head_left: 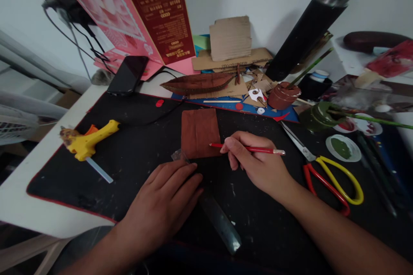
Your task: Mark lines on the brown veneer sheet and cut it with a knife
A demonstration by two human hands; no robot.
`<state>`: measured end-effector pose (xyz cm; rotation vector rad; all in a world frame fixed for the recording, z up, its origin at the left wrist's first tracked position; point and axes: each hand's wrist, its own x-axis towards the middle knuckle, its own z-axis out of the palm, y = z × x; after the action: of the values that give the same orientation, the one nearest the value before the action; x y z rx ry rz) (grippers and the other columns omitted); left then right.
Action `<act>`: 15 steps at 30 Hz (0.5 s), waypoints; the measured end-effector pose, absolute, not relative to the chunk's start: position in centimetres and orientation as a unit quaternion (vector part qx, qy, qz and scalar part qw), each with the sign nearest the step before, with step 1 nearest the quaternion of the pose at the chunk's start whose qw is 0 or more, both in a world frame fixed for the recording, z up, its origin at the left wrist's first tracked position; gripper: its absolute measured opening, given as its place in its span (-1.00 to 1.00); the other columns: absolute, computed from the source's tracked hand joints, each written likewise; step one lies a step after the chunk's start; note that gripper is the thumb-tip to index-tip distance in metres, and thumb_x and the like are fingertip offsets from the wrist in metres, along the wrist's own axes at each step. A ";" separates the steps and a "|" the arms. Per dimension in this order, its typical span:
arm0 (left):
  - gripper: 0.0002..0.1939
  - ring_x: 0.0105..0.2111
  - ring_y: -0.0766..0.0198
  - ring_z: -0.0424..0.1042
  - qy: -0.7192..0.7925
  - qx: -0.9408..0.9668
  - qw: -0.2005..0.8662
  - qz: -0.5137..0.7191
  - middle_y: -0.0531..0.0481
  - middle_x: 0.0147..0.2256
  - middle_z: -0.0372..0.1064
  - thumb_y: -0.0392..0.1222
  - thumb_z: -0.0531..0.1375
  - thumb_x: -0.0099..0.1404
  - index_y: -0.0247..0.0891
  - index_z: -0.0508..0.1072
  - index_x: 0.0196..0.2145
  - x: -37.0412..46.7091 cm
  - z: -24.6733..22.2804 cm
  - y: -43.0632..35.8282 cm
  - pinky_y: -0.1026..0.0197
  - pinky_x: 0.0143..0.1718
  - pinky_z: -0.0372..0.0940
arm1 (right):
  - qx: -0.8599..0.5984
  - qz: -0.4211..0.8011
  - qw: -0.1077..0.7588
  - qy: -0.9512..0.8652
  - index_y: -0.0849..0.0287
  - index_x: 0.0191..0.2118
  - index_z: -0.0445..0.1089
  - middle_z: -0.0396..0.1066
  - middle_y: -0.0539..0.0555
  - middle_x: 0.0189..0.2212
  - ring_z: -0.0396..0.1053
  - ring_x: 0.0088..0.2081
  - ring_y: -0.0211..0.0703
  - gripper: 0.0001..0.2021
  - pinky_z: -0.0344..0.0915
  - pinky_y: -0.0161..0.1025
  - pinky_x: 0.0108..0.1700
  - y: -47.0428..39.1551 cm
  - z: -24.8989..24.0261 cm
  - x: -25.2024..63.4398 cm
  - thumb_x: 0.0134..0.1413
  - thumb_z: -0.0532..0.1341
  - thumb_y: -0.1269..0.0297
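Observation:
A square brown-painted piece [199, 131], creased and probably card or paper, lies on the black mat. My right hand [258, 161] is closed around a red pencil [263, 150], whose tip is at the brown piece's lower right area. Close to the piece's lower edge, my left hand [166, 195] bends over a clear, ruler-like plastic strip [221, 221], its fingers together and pressing on it. One end of the strip [179, 155] shows beyond the fingers beside the brown piece; the middle is hidden under the hand. Any markings on the strip are too dim to read.
A yellow glue gun [92, 139] lies left. Scissors [309, 154], a green paint jar [318, 117] and a brown paint jar [284, 95] stand or lie right. Behind are a brown boat-shaped piece [198, 82], cardboard scraps [230, 38], a phone [128, 75] and a leaning black flask [306, 30].

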<state>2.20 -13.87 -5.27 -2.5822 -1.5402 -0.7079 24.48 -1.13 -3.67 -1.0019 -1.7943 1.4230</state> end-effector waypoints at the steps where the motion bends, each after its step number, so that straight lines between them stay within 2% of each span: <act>1: -0.83 0.05 -0.02 0.57 -0.498 -0.836 0.026 -0.230 -0.13 0.02 0.63 -0.26 0.19 0.60 -0.29 0.56 0.04 2.2 -5.3 -13.9 -0.07 0.07 0.45 | -0.381 0.539 0.315 -0.682 0.13 -0.32 0.55 0.42 -0.08 -0.61 0.39 -0.54 -0.28 -0.61 0.27 -0.29 -0.43 -1.1 -3.7 24.5 0.52 0.20 0.03; 15: -0.83 0.05 -0.01 0.58 -0.503 -0.833 0.029 -0.228 -0.12 0.03 0.63 -0.26 0.18 0.60 -0.26 0.56 0.04 2.2 -5.3 -13.9 -0.06 0.08 0.46 | -0.381 0.552 0.314 -0.672 0.12 -0.34 0.55 0.41 -0.09 -0.63 0.37 -0.56 -0.28 -0.62 0.25 -0.28 -0.45 -1.1 -3.6 24.6 0.51 0.22 0.04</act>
<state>2.19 -13.89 -5.27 -2.5690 -1.5525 -0.7022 24.58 -1.09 -3.64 -1.0052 -1.7722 1.4542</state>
